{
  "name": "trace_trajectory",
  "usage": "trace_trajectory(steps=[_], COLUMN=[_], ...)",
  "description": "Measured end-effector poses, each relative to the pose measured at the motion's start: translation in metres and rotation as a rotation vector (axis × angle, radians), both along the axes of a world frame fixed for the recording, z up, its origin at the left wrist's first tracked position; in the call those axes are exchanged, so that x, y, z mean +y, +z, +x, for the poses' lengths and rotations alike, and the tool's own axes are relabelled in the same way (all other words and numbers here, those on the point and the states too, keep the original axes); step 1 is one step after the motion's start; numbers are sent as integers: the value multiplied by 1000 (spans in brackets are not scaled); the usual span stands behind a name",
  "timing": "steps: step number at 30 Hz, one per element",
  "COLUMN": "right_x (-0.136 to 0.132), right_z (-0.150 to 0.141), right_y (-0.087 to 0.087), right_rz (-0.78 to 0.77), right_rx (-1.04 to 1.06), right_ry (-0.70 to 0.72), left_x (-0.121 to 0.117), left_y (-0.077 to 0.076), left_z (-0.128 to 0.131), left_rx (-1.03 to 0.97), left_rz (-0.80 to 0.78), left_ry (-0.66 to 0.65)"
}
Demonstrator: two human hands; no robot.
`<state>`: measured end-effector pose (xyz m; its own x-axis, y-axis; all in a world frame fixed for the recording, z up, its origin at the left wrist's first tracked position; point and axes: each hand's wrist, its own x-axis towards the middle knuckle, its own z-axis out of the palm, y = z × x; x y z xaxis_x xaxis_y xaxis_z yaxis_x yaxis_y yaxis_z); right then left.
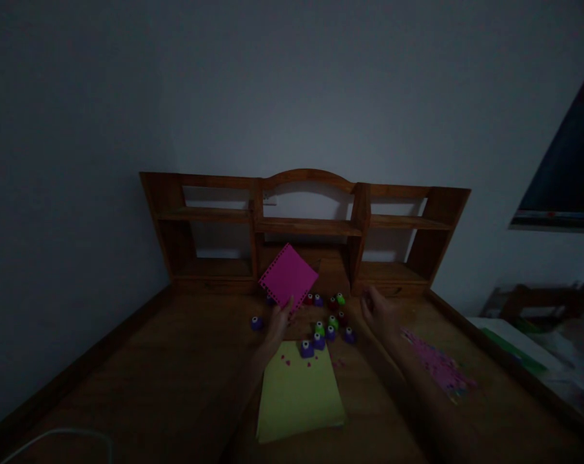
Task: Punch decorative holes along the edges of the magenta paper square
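Left hand (pixel 280 317): pinches pink sheet (pixel 289 277) by its lower corner, above desk (pixel 176 361). Right hand (pixel 379 312): fingers curled, raised right of small punches (pixel 319 328); too dim to tell whether it grips anything.

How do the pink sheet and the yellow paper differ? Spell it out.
The pink sheet is held up cornerwise in the left hand; the yellow paper lies on the desk. The pink sheet has small cut-outs along its left-hand edges; the yellow paper shows none but has small pink scraps on it. Both are four-sided.
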<state>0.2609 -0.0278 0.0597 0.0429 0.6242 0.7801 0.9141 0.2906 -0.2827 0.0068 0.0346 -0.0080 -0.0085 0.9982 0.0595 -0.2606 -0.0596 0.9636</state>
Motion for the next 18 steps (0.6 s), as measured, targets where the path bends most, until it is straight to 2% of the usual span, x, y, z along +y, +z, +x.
trace_trajectory(steps=[3, 5, 10, 15, 18], right_x=[14, 19, 25, 25, 25], right_z=[13, 21, 27, 19, 17], right_y=[-34, -44, -52, -57, -56], right_rz=[-204, -311, -448, -580, -605], right_rx=[48, 26, -17, -95, -94], right_ry=[-117, -66, 68, 98, 132], left_x=[-1, -4, -12, -24, -29], left_y=[-6, -6, 4, 14, 19], left_z=[1, 1, 0, 5, 9], left_rx=[26, 25, -1, -162, -181], left_rz=[66, 75, 81, -45, -53], left_ry=[49, 53, 40, -13, -53])
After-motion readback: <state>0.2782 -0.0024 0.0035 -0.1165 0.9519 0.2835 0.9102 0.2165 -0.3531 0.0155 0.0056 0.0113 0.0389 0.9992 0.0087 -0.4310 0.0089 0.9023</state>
